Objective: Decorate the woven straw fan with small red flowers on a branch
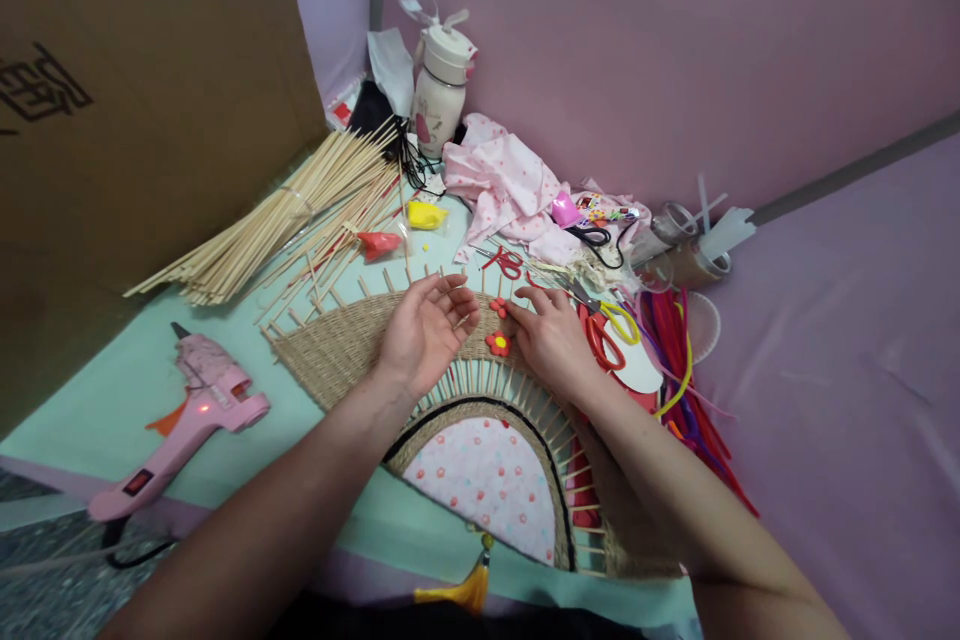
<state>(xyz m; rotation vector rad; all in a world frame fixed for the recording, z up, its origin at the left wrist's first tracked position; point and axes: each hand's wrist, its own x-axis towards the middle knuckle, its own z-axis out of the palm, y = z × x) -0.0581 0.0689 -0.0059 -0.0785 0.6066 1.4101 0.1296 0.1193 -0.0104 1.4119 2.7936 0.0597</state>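
Across the table lies a fan-shaped piece made of thin wooden sticks, with a woven twine band [337,348] and a floral fabric half circle [484,480]. My left hand [429,328] hovers over the band, palm turned up, its fingers loosely bent and holding nothing. On the band is a red flower [498,344] with a yellow centre. Just above it sits a smaller red flower shape [498,307], which lacks a visible yellow centre. The index fingertip of my right hand [551,338] touches its right side; the other fingers are spread, and the thumb is hidden.
A pink glue gun [191,425] with a glowing light lies at left. Behind are a bundle of sticks [277,220], red clay [379,245], yellow clay [427,214] and a white bottle [441,90]. Scissors [602,340] and coloured pipe cleaners [686,400] lie at right. A yellow tassel [469,588] hangs in front.
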